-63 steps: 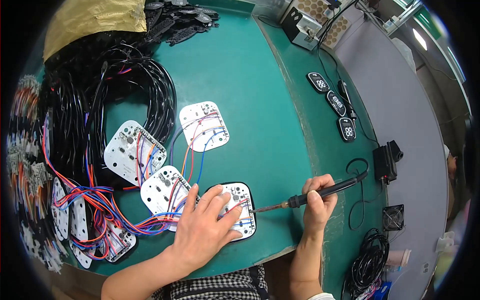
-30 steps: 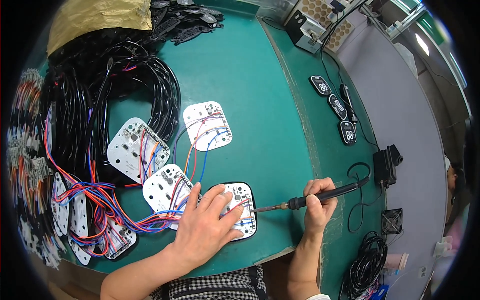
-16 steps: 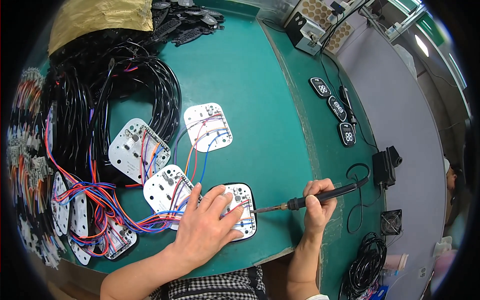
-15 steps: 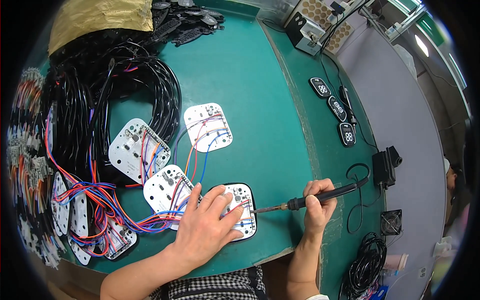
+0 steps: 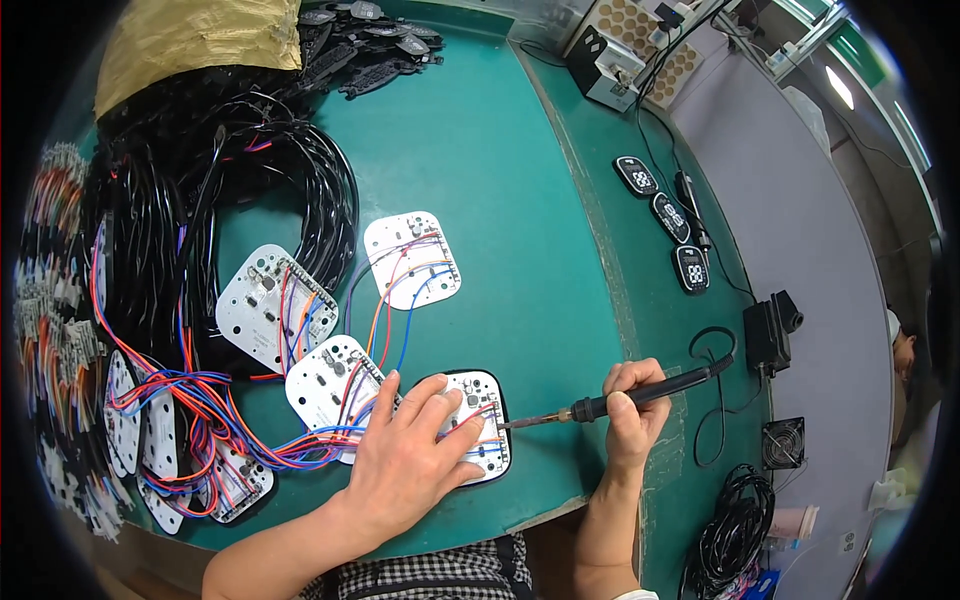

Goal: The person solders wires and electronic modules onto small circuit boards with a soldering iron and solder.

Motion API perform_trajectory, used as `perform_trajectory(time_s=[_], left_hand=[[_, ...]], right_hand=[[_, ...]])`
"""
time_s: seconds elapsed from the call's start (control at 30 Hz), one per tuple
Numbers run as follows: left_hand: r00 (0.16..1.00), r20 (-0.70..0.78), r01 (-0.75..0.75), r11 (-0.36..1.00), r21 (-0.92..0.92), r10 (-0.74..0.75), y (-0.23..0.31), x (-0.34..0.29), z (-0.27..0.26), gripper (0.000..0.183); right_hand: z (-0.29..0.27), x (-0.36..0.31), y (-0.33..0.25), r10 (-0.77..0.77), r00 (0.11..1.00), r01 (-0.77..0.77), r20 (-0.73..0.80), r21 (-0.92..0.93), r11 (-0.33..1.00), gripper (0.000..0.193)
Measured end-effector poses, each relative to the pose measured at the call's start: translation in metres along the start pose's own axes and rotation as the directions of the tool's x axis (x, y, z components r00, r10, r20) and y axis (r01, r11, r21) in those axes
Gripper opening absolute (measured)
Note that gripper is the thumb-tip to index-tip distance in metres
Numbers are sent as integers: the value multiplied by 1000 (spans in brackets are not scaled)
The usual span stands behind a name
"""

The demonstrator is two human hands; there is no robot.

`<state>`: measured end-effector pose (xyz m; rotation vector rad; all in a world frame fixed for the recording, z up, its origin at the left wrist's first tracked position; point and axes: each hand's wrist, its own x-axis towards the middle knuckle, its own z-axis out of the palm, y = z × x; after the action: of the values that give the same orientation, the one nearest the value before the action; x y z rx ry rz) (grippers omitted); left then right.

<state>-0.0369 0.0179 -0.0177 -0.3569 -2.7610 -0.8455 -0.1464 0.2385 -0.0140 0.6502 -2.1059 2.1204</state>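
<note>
My right hand (image 5: pixel 637 412) is closed around the black handle of a soldering iron (image 5: pixel 640 397). The iron's tip meets the right edge of a white circuit board (image 5: pixel 477 388), where red, blue and other coloured wires end. My left hand (image 5: pixel 415 450) lies over this board with its fingers spread, pressing on the board and wires; the wires pass under the palm, partly hidden. Touching my left hand's outer fingers is another white board (image 5: pixel 330 385). Beyond lie two more wired boards, one white board (image 5: pixel 413 262) in the middle and another (image 5: pixel 270 310) further left.
Coiled black cables (image 5: pixel 330 190) and bundled stripped wire ends (image 5: pixel 60 320) fill the left. Several wired boards (image 5: pixel 240 480) lie at lower left. Black plastic parts (image 5: pixel 370 50) are piled at the back. On the right are display panels (image 5: pixel 690 268), an iron stand (image 5: pixel 768 335) and a small fan (image 5: pixel 783 443).
The whole view has shifted slightly. Both hands, the soldering iron and the board under them keep nearly the same positions relative to each other.
</note>
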Motion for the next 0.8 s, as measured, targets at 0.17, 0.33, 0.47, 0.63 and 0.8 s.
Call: perform_trajectory(time_s=[0.17,0.33,0.47,0.63,0.8], left_hand=[[1000,-8,-1,1000,-2,1,0,-1,-1,46],[1000,-11,5,1000,3,-5,3,-1,-2,45],[1000,-28,7,998,55,-6,4,-3,0,48],[999,-50,18,997,79,-14,5,-5,3,50],[999,-34,21,997,80,-18,5,-4,3,50]], right_hand=[[0,0,-1,9,1000,-9,-22,13,1000,25],[9,23,-19,33,992,-27,-118,56,998,24],[21,50,-14,165,984,-164,67,-32,986,20],[33,61,4,217,967,-219,133,7,976,20],[38,58,7,238,959,-240,154,-9,971,20]])
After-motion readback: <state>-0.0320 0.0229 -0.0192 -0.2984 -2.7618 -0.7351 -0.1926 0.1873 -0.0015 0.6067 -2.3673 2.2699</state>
